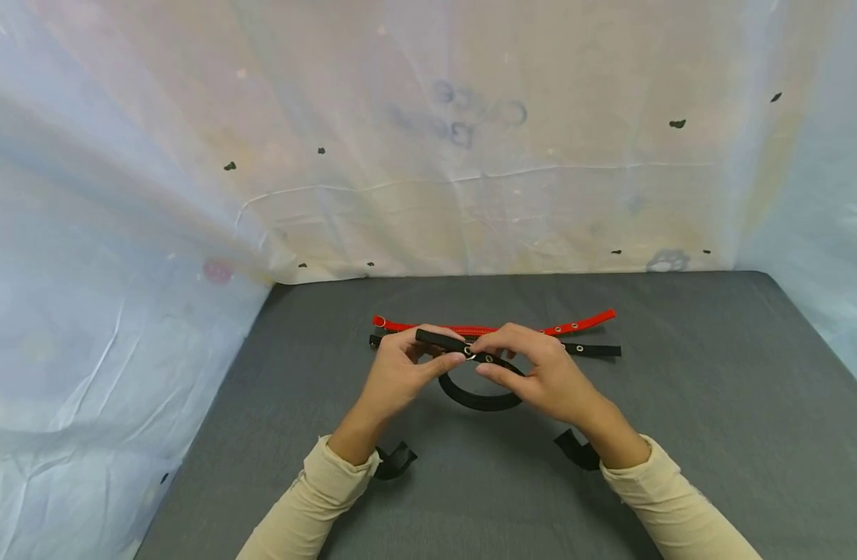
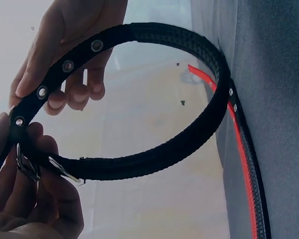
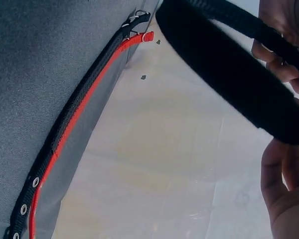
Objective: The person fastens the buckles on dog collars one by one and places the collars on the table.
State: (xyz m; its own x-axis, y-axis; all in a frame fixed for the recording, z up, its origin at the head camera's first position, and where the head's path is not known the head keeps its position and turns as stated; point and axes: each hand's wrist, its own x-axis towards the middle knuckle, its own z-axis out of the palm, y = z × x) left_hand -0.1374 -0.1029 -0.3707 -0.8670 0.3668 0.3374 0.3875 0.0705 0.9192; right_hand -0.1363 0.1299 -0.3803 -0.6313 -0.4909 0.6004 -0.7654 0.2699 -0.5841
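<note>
Soft, diffuse light, faint shadows (2 wrist views darker).

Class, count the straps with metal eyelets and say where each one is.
3: a red strap lying across the grey table, a black strap lying alongside it, and a looped black strap held between the left grip and right grip.

Gray table (image 1: 715,404), red strap (image 1: 463,330), black strap (image 3: 74,102) alongside

Gray tabletop (image 1: 708,435), red strap (image 1: 589,320) lying beside a flat black strap (image 1: 596,351), pale dark-spotted sheeting (image 1: 470,222) behind
</note>
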